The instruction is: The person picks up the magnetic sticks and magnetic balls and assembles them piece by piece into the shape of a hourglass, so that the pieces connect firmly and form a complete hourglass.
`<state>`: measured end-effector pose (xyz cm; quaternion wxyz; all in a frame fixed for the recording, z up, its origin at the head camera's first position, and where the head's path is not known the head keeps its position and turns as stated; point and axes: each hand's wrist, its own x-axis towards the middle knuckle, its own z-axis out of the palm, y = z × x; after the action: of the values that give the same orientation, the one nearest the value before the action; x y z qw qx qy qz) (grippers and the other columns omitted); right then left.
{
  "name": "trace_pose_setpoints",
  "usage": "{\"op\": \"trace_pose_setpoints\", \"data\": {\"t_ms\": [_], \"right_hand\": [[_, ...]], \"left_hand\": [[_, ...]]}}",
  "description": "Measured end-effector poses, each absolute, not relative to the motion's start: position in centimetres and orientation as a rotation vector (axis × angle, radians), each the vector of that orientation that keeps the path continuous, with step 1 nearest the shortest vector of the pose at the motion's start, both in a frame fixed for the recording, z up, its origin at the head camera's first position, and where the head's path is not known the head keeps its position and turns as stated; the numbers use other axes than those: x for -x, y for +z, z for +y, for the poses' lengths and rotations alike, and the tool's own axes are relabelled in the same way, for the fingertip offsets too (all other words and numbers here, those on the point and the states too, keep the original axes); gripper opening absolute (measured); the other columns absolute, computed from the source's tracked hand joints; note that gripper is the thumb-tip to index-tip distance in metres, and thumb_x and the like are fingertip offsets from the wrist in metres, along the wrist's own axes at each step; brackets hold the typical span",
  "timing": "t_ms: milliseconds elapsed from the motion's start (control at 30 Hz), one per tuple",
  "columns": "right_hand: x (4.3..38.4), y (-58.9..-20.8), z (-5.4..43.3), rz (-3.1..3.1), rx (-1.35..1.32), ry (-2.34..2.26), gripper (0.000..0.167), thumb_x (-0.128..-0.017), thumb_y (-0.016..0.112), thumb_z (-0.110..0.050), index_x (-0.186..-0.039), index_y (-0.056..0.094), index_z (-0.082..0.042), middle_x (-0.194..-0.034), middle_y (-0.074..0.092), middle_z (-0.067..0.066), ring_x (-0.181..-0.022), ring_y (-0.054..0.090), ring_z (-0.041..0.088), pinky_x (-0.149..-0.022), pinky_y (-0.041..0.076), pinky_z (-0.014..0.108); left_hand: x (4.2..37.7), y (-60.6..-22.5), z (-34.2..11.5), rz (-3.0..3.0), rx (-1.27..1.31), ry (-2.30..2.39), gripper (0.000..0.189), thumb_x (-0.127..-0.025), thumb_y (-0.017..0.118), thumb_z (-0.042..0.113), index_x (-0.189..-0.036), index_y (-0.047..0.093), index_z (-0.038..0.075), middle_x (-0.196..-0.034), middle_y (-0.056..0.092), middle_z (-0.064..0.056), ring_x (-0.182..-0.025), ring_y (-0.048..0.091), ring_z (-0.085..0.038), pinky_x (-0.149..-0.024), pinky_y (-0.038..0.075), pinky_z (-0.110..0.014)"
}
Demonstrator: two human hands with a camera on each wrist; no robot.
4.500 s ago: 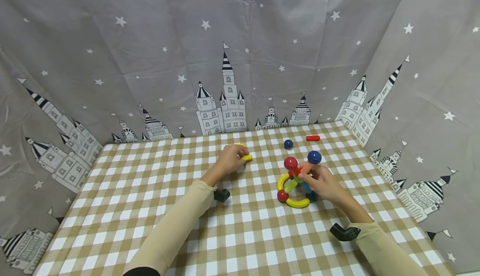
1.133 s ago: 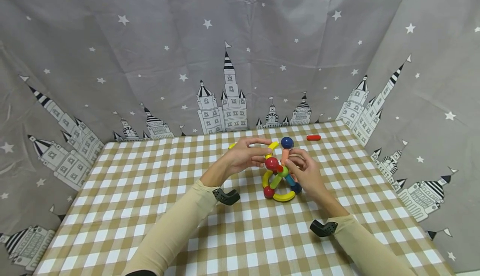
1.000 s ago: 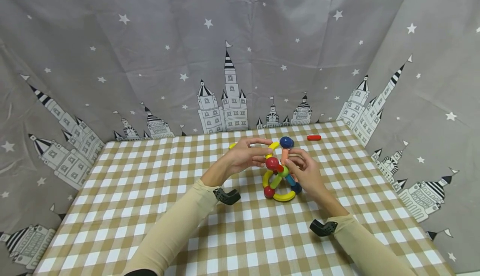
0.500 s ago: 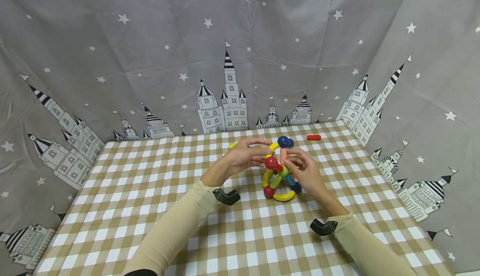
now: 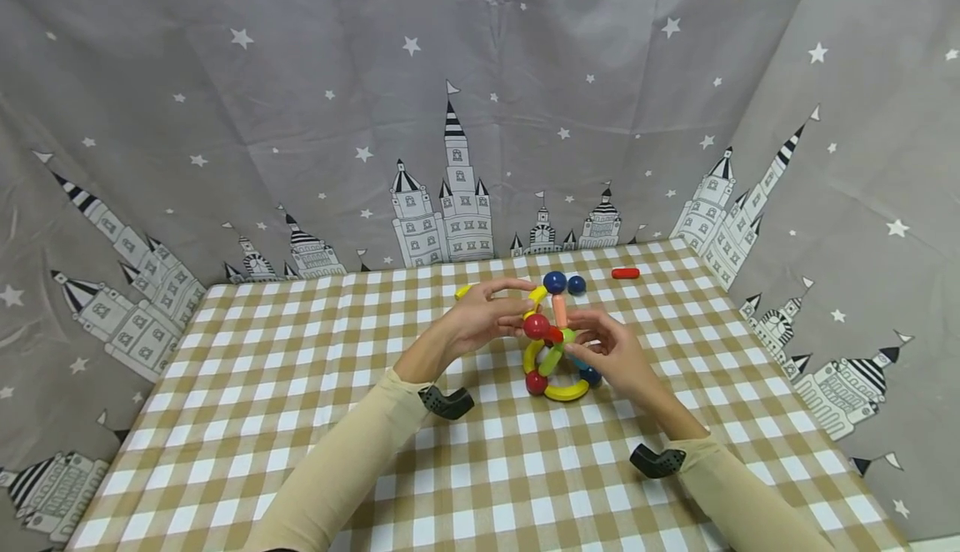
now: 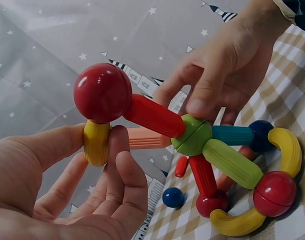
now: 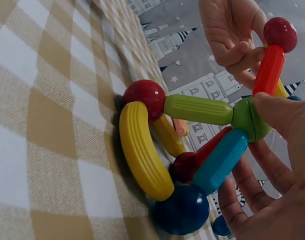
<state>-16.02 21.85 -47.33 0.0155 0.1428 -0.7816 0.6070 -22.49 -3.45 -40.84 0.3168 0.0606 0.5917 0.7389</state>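
Note:
A magnetic ball-and-rod structure stands on the table on a ring of yellow curved rods [image 5: 567, 393] joined by red and dark blue balls. Green, teal and red rods rise from the ring to a green ball [image 6: 191, 137]. My right hand [image 5: 618, 356] holds this ball between the thumb in front and fingers behind. Above it, a red rod bears a red ball [image 6: 102, 92], and an orange rod [image 5: 560, 311] reaches a blue ball [image 5: 555, 282]. With thumb and fingertips, my left hand [image 5: 480, 318] pinches an upper yellow curved rod [image 6: 96, 144] between those two balls.
Behind the structure lies a loose blue ball [image 5: 577, 285]. A loose red rod [image 5: 626, 273] is at the back right. Partly seen behind my left hand is another yellow piece [image 5: 462, 291]. The checked tablecloth [image 5: 480, 469] meets a grey castle-print curtain [image 5: 525, 60].
My left hand has brought a yellow curved rod to the structure. The upper blue ball has tilted left to the rod's end. My right hand has slid from the orange rod to the green ball.

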Motion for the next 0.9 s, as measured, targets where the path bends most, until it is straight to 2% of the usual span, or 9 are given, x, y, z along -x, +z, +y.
{"op": "trace_pose_setpoints", "data": {"t_ms": [267,333,467,567,733,900], "right_hand": [[16.0,-47.5,21.9,-2.475,-0.434,1.854,0.037,-0.094,0.077,-0.014,-0.128,0.065,-0.01,-0.127,0.065,0.011,-0.105,0.064,0.03,-0.086,0.056,0.031],[16.0,-47.5,21.9,-2.47,-0.444,1.85,0.035,-0.094,0.077,-0.014,-0.127,0.065,-0.009,-0.127,0.065,0.011,-0.105,0.064,0.031,-0.086,0.056,0.031],[15.9,-47.5,21.9,-2.46,-0.453,1.858,0.034,-0.093,0.077,-0.013,-0.125,0.066,-0.008,-0.127,0.065,0.011,-0.105,0.065,0.032,-0.085,0.057,0.03],[15.9,-47.6,21.9,-2.454,-0.458,1.859,0.033,-0.094,0.077,-0.013,-0.125,0.066,-0.008,-0.126,0.065,0.011,-0.104,0.064,0.032,-0.085,0.057,0.03],[15.9,-47.7,22.0,-2.463,-0.449,1.858,0.034,-0.094,0.077,-0.015,-0.125,0.066,-0.009,-0.126,0.065,0.011,-0.103,0.065,0.032,-0.086,0.056,0.03],[15.8,-47.8,22.4,-2.517,-0.426,1.827,0.036,-0.094,0.077,-0.019,-0.126,0.065,-0.01,-0.127,0.065,0.01,-0.106,0.065,0.03,-0.087,0.056,0.03]], "left_hand": [[21.7,-41.1,-3.8,1.537,-0.132,1.997,0.042,-0.095,0.072,0.008,-0.136,0.061,0.009,-0.13,0.065,-0.028,-0.079,0.07,-0.019,-0.075,0.058,-0.034],[21.6,-41.1,-3.9,1.533,-0.126,2.01,0.042,-0.095,0.072,0.007,-0.135,0.061,0.009,-0.126,0.068,-0.026,-0.077,0.07,-0.019,-0.076,0.058,-0.035],[21.5,-41.4,-3.9,1.529,-0.112,2.03,0.041,-0.096,0.072,0.005,-0.135,0.061,0.009,-0.108,0.072,-0.013,-0.073,0.068,-0.018,-0.077,0.058,-0.036],[21.3,-41.5,-3.9,1.525,-0.113,2.043,0.041,-0.096,0.071,0.005,-0.135,0.061,0.009,-0.106,0.073,-0.011,-0.072,0.068,-0.017,-0.077,0.058,-0.036],[21.0,-41.8,-4.0,1.522,-0.105,2.069,0.04,-0.097,0.071,0.007,-0.136,0.061,0.009,-0.116,0.072,-0.019,-0.072,0.07,-0.017,-0.076,0.057,-0.036],[20.6,-42.2,-3.9,1.498,-0.099,2.092,0.041,-0.098,0.07,0.008,-0.138,0.059,0.009,-0.134,0.061,-0.031,-0.073,0.069,-0.018,-0.074,0.056,-0.033]]}}
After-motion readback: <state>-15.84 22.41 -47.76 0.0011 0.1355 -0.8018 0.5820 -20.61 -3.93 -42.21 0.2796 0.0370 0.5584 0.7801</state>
